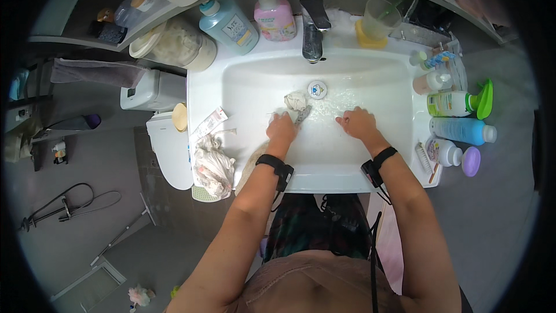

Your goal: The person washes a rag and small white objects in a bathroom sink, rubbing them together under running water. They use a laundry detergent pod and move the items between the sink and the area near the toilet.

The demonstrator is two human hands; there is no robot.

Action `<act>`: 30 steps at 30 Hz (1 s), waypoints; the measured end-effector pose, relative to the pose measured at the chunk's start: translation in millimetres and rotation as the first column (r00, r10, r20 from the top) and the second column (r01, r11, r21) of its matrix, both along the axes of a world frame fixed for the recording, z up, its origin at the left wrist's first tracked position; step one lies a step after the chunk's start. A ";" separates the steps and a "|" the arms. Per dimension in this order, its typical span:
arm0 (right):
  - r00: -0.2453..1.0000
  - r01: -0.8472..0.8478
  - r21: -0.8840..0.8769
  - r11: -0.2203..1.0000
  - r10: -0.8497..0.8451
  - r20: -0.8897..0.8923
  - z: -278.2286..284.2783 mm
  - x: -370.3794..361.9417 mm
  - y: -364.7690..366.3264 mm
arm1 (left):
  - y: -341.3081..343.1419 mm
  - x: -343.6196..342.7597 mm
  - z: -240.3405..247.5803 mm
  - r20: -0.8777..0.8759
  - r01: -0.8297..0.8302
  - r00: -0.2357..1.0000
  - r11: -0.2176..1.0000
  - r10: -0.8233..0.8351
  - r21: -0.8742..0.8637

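Observation:
My left hand is closed on a crumpled wet cloth, off-white with a grey part, low in the left half of the white basin. The cloth's bunched end sticks out past my fingers toward the round drain plug. To the right, my right hand hovers over or touches the basin floor with its fingers curled in and nothing visible in them. Splashed water glistens between the hands. A beige cloth hangs over the basin's front left edge, partly behind my left forearm.
A dark chrome faucet stands at the back. Pump bottles, pink and blue, sit left of it; a clear cup sits right. Several bottles line the right edge. Crumpled white fabric lies at left, near the toilet.

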State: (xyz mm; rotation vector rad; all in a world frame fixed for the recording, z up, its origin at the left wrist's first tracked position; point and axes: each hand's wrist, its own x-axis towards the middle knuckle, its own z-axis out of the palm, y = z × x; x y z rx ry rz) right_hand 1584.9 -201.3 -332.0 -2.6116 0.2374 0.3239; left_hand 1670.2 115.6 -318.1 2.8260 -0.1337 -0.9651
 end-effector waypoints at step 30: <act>0.925 -0.312 -0.089 0.946 0.324 0.200 116.6 -12.7 148.0 | -43.7 -40.2 83.8 -0.887 -0.903 0.185 -0.282 0.423 -0.323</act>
